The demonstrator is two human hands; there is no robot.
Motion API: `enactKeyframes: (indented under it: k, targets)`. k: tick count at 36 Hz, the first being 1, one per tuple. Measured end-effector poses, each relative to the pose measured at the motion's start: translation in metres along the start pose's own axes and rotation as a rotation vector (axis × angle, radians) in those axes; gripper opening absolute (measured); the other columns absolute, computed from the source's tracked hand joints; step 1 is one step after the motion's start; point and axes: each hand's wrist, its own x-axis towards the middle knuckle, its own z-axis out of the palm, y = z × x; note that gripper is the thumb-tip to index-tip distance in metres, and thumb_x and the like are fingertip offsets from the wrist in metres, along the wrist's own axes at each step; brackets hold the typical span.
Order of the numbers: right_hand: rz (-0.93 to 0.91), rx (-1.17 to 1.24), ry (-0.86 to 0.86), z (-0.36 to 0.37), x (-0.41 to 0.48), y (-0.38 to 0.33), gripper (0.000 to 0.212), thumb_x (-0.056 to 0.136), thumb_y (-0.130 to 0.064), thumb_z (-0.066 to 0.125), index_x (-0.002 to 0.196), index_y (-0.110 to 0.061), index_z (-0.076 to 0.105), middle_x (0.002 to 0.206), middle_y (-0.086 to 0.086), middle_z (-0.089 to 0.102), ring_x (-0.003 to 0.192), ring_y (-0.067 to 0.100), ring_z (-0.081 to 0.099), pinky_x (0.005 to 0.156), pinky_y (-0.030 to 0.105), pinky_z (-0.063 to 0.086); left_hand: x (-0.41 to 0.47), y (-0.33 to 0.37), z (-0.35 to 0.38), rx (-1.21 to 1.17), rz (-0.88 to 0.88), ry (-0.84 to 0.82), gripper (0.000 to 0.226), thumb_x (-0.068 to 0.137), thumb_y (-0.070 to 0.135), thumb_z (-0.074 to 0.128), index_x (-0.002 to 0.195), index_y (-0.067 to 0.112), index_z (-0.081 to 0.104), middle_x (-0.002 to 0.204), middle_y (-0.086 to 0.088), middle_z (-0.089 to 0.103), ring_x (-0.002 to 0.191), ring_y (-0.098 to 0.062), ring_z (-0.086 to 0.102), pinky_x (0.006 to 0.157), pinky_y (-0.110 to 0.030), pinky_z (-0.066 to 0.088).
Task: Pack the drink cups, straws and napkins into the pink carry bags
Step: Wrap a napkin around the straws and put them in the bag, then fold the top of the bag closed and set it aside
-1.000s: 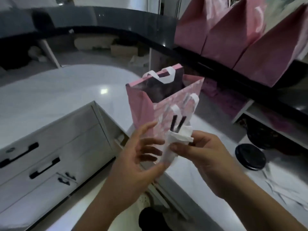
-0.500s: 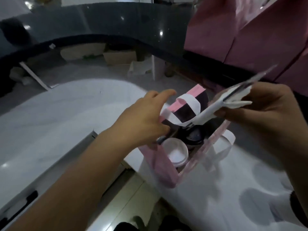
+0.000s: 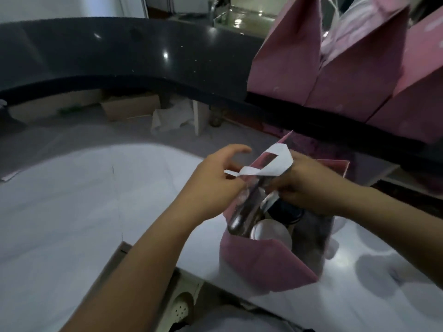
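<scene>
An open pink carry bag (image 3: pixel 261 262) stands on the white counter (image 3: pixel 72 212). Inside it I see a white-lidded cup (image 3: pixel 272 233) and a dark-lidded cup (image 3: pixel 286 213). My left hand (image 3: pixel 213 185) grips the bag's left rim by the white handle (image 3: pixel 275 161). My right hand (image 3: pixel 311 185) is down inside the bag's mouth, pinching a white napkin (image 3: pixel 269 200) wrapped round straws. The wrapped dark straws (image 3: pixel 247 209) slant down along the bag's left wall. The bag's bottom is hidden.
Three more pink bags (image 3: pixel 347 68) stand on the dark curved counter (image 3: pixel 119 49) at the upper right. A drawer unit's edge (image 3: pixel 124 250) juts out below the white counter near my left forearm. Cardboard boxes (image 3: pixel 129 106) lie on the floor beyond.
My right hand has come down from above the bag into its mouth with the napkin and straws. My left hand stays at the bag's left rim.
</scene>
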Motion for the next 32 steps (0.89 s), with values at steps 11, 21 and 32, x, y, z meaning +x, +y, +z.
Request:
enactKeyframes:
  k: [11, 21, 32]
  targets:
    - [0.219, -0.042, -0.102, 0.009, 0.005, -0.018, 0.029, 0.089, -0.025, 0.068, 0.117, -0.033, 0.071, 0.126, -0.015, 0.063, 0.117, 0.011, 0.05, 0.093, 0.035, 0.049, 0.028, -0.017, -0.027, -0.054, 0.04, -0.108, 0.048, 0.091, 0.011, 0.068, 0.129, 0.038, 0.057, 0.098, 0.019, 0.067, 0.096, -0.01, 0.067, 0.079, -0.027, 0.06]
    - [0.587, 0.13, 0.419, -0.031, -0.051, -0.023, 0.02, 0.088, -0.03, 0.067, 0.105, -0.022, 0.075, 0.111, -0.012, 0.065, 0.108, 0.005, 0.057, 0.09, 0.018, 0.048, 0.061, -0.007, -0.026, -0.041, 0.064, -0.204, 0.035, 0.09, 0.012, 0.07, 0.116, 0.036, 0.067, 0.104, 0.01, 0.073, 0.095, -0.01, 0.07, 0.073, -0.026, 0.061]
    - [1.053, 0.965, 0.77, 0.013, -0.112, 0.029, 0.039, 0.101, -0.047, 0.039, 0.112, -0.023, 0.068, 0.119, 0.003, 0.067, 0.115, 0.022, 0.061, 0.103, 0.047, 0.046, 0.051, -0.001, -0.025, 0.101, 0.091, -0.238, 0.046, 0.085, 0.04, 0.075, 0.122, 0.056, 0.054, 0.122, 0.025, 0.06, 0.115, -0.002, 0.056, 0.096, -0.031, 0.049]
